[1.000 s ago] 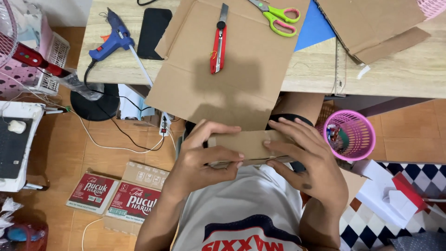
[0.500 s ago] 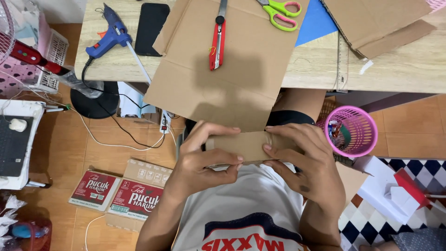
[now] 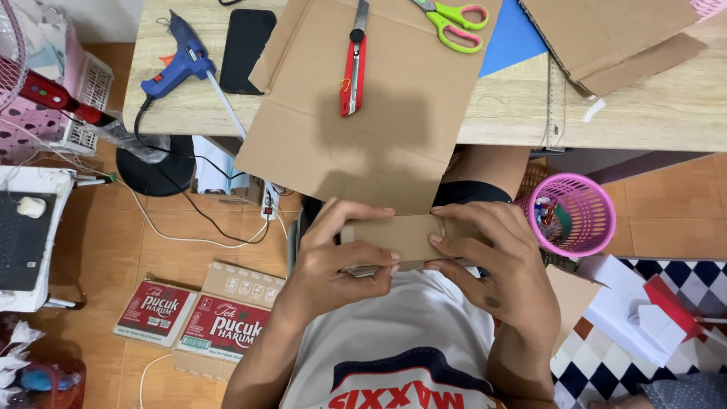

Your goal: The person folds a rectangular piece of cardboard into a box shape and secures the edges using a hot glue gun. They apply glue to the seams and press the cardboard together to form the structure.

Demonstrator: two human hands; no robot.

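**Both hands closed on a small cardboard piece, close to my chest**

From the head view, my left hand and right hand meet over a small cardboard piece; it sits in my lap area, just below the table edge and above my white shirt. My left fingers curl under its lower edge with the thumb over the top; my right hand wraps its right end, fingertips pressing the face — a firm, narrow hold on both sides, nothing loose.

Against the frames from a second and half a second ago, little has moved; the hands sit in nearly the same pinch, the view has only drifted a touch, and the piece has stayed flat between my palms; I judge this as pressing or holding a fold or joint rather than cutting.

On the table, well apart from my hands: a large cardboard sheet hanging over the edge, a red utility knife lying on it, green scissors, a blue glue gun, a black phone. A pink basket stands near my right hand.
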